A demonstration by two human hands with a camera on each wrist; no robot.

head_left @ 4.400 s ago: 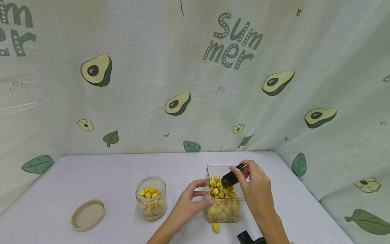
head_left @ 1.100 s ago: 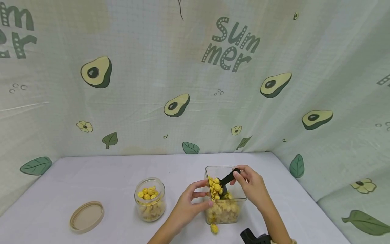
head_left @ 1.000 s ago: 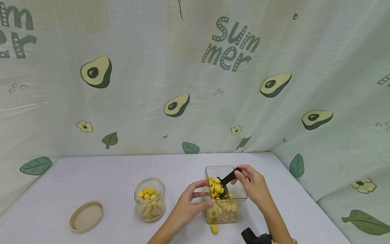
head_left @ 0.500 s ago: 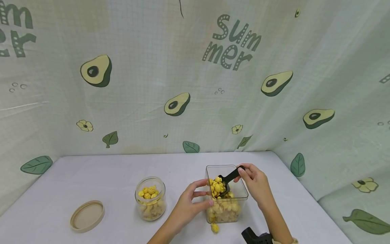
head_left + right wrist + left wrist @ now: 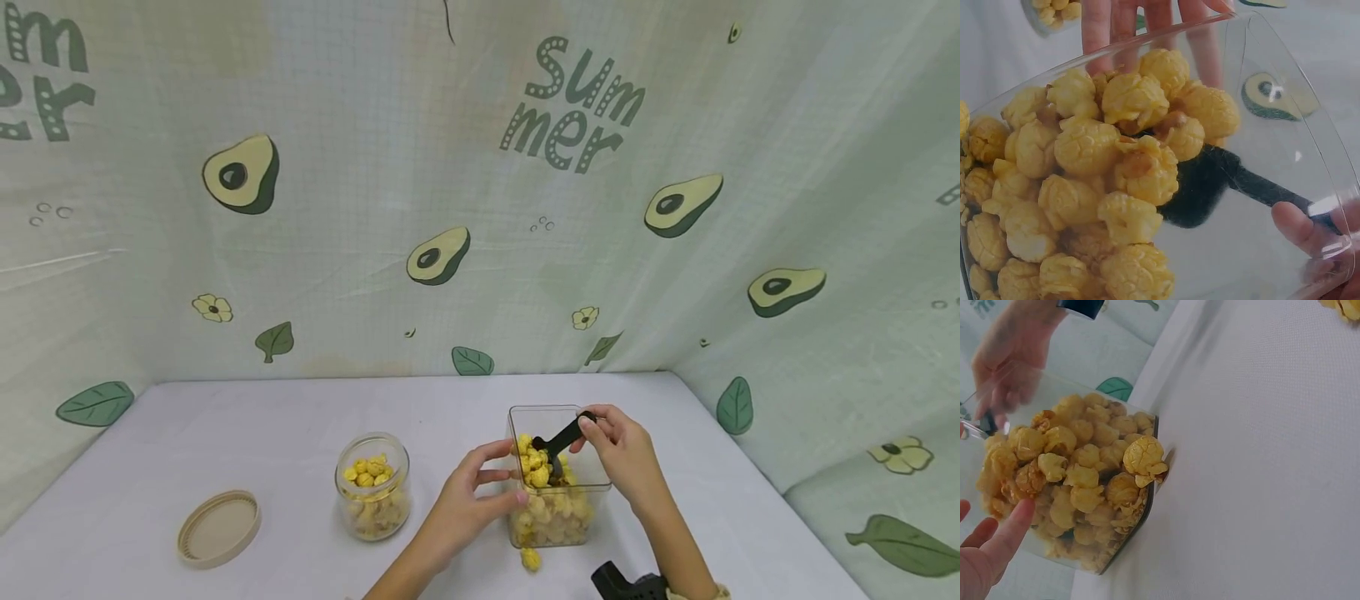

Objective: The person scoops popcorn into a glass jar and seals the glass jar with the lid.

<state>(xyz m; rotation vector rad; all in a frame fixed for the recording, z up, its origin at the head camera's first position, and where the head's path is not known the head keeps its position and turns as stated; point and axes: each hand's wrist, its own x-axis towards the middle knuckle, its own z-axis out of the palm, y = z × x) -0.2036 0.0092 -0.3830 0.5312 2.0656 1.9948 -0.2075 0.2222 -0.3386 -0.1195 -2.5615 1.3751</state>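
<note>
A clear square-rimmed container [image 5: 570,488], partly filled with yellow popcorn [image 5: 1085,147], stands on the table. My left hand [image 5: 472,504] rests on its left side, fingers fairly straight against the wall and thumb at the near corner. My right hand [image 5: 618,450] pinches the handle of a black scoop [image 5: 566,436] over the right rim. The scoop's bowl [image 5: 1194,190] sits among the popcorn inside the container, partly covered by pieces. Outside, one loose popcorn piece [image 5: 1144,456] lies by the container's near wall.
Left of the container stands an open round glass jar [image 5: 372,508] with popcorn in it. A beige round lid [image 5: 219,529] lies farther left. A black wrist device [image 5: 630,583] shows at the right wrist. A printed curtain [image 5: 337,208] hangs behind the white table [image 5: 300,417].
Earlier the scoop was held steeply with its bowl over the popcorn; now its handle slants up to the right. Since half a second ago, right hand and scoop shifted slightly left. Left hand stayed.
</note>
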